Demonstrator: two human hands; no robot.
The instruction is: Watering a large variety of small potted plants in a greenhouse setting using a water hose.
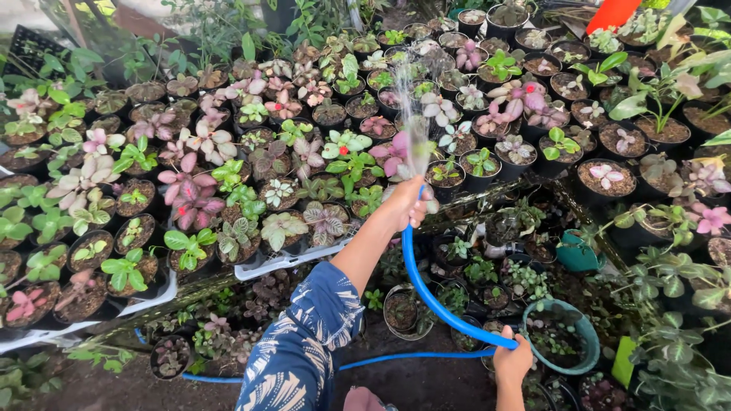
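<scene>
My left hand (405, 204) is stretched forward in a blue patterned sleeve and grips the end of a blue hose (426, 293). Water spray (411, 114) fans up from the hose end over the potted plants (335, 152) ahead. My right hand (512, 359) is low at the bottom right, closed around the same hose further back, where it bends. The hose then runs left along the ground (396, 356).
Several small black pots with pink, white and green leafy plants fill white trays (285, 262) across a raised bench. Lower pots stand on the dirt floor, with two teal pots (586, 335) to the right. Larger leafy plants (670, 84) crowd the right edge.
</scene>
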